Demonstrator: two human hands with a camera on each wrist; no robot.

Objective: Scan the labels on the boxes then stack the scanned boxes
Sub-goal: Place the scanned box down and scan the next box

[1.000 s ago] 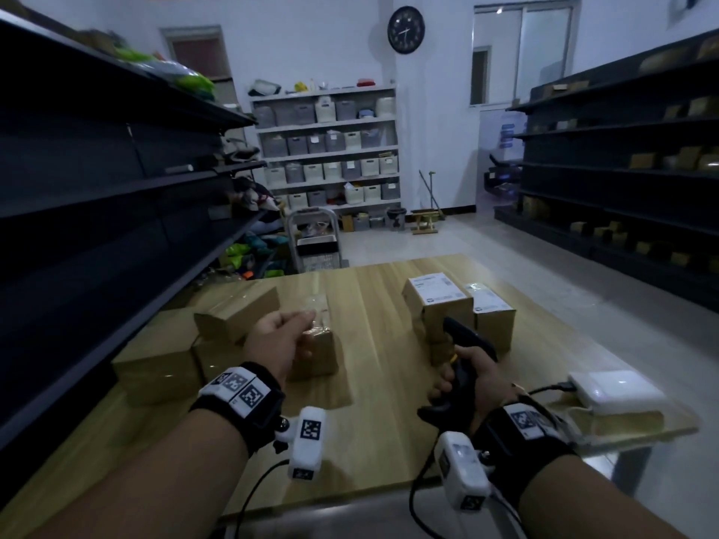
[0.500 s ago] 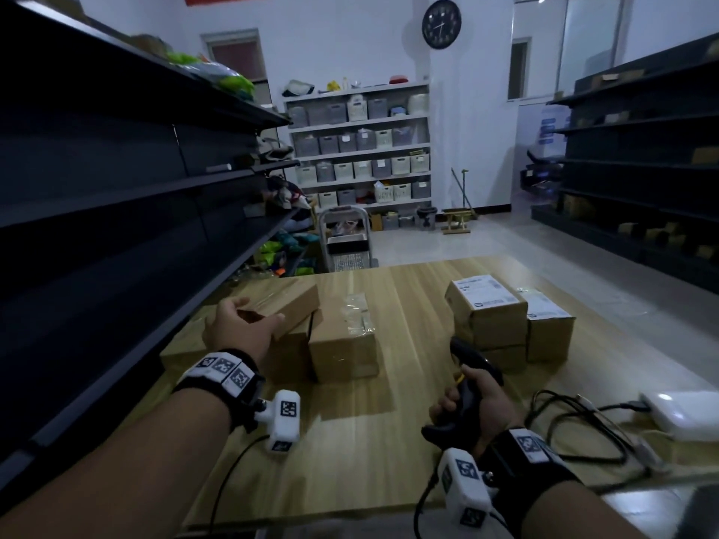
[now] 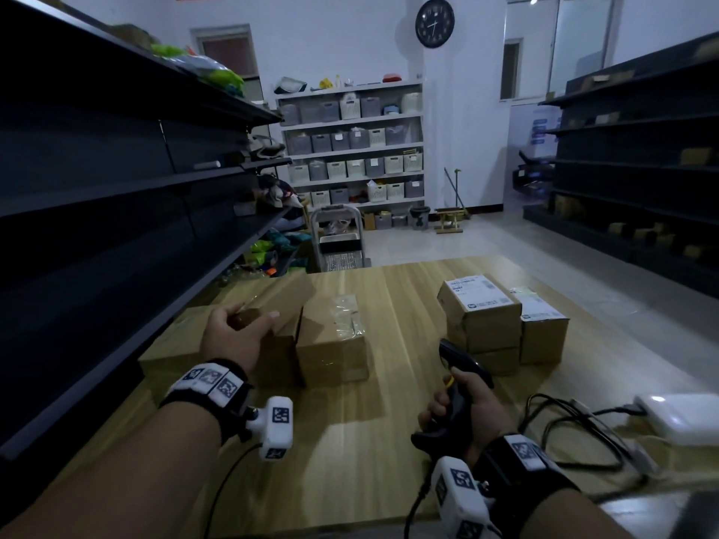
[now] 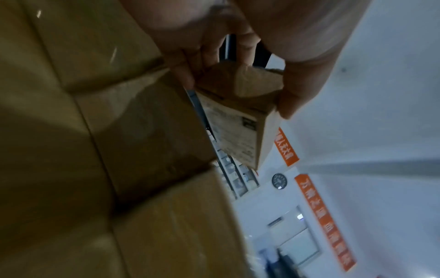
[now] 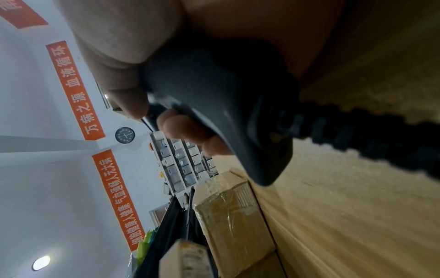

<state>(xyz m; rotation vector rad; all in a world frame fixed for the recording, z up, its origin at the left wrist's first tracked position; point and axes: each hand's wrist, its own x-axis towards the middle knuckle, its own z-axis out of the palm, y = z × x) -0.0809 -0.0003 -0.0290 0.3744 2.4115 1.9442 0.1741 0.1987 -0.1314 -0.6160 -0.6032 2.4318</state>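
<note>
A pale wooden bench [image 3: 369, 453] carries a white slab-shaped device [image 3: 679, 418] at its right edge, and a loop of black cables [image 3: 564, 433] lies just beside it. Dark metal shelving [image 3: 97, 196] runs along the left, with green bags [image 3: 218, 73] on its top shelf. More dark shelving [image 3: 638, 157] lines the right wall. At the back, a white rack [image 3: 352, 145] is filled with rows of grey and white bins. A round black clock [image 3: 434, 22] hangs on the white wall above it. A metal trolley [image 3: 338, 239] stands on the floor behind the bench. Orange banners [image 5: 75, 90] with white characters hang high on the wall.
</note>
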